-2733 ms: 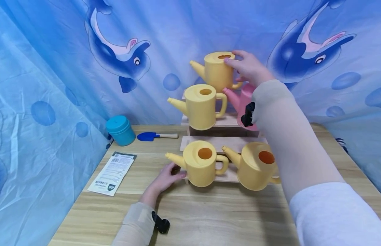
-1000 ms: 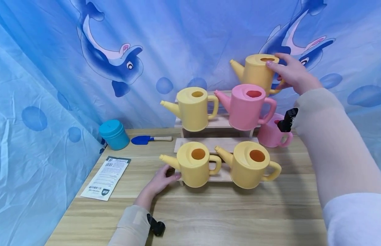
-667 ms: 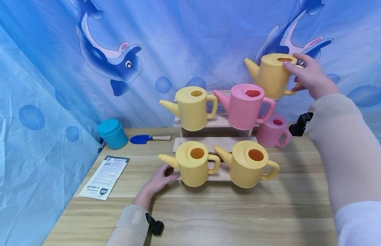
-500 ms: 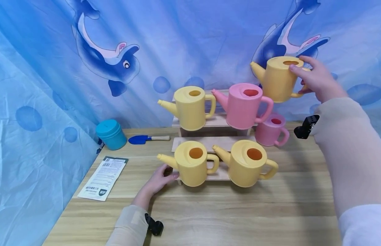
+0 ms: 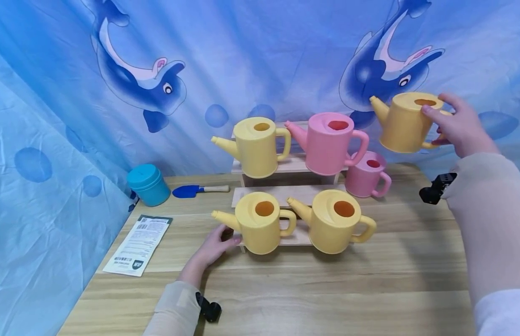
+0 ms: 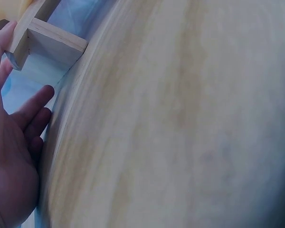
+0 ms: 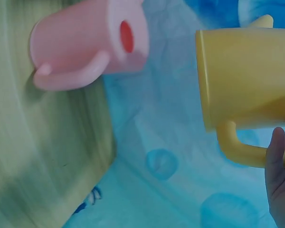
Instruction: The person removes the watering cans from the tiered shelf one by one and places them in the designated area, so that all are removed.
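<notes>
My right hand grips a yellow watering can by its handle and holds it upright in the air, right of the tiered wooden stand. In the right wrist view, fingers curl round the handle of that can, its base well off the table. My left hand holds the stand's lower left end between thumb and index finger; the other fingers hang loose. A yellow can and a pink watering can stand on an upper tier. Two more yellow cans, left and right, stand on the lowest tier.
Another pink watering can stands on the table, behind the stand's right end. To the left lie a blue trowel and a white printed packet, near a lidded turquoise tub. A dolphin-patterned curtain hangs behind the table.
My right hand has carried the yellow can from above the stand's top to the right and lately somewhat down, uncovering both pink cans. My left hand keeps its place on the stand.
</notes>
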Tool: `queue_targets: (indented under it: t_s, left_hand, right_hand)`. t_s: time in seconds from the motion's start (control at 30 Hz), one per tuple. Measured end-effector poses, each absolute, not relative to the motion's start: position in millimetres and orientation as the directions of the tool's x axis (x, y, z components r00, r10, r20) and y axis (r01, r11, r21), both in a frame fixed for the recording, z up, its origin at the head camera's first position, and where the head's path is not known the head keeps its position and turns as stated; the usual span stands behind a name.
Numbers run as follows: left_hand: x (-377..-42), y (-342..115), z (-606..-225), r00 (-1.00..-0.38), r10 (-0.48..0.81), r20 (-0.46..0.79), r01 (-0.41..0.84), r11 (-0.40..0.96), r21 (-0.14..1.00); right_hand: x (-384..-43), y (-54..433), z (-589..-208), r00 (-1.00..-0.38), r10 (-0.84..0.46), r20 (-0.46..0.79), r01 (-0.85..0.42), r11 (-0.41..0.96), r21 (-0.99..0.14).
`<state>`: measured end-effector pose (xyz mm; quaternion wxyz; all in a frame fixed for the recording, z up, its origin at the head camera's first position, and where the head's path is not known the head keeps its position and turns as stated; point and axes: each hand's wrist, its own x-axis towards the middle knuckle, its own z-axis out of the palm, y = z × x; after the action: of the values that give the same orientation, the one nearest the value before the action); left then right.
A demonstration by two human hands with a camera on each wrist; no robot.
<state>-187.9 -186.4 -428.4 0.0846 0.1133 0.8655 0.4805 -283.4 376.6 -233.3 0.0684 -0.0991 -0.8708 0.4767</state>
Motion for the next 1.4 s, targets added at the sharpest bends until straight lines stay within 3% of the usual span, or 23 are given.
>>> queue_targets:
  t_s: [0.3, 0.53, 0.8, 1.4]
  left_hand:
    - [-204.7, -198.1, -464.1, -0.968, 0.251, 0.004, 0.134, 0.501, 0.855]
    - [-203.0, -196.6, -460.4, -0.969, 0.246, -0.005, 0.121, 0.497, 0.859]
    - [-188.6, -187.5, -427.9, -0.961, 0.275, -0.023, 0.125, 0.506, 0.853]
    - [-197.2, -189.6, -445.6, -0.967, 0.254, -0.031, 0.102, 0.492, 0.865]
  right_hand:
    - [-281.8, 389.8, -271.5, -0.954, 0.298, -0.014, 0.165, 0.486, -0.858]
    - [-280.4, 395.9, -302.7, -0.950, 0.312, -0.018, 0.162, 0.442, -0.882]
    - [-274.3, 399.5, -338.7, -0.938, 0.343, -0.045, 0.191, 0.407, -0.893]
    - [-274.4, 396.2, -390.9, -0.920, 0.378, -0.105, 0.237, 0.322, -0.916]
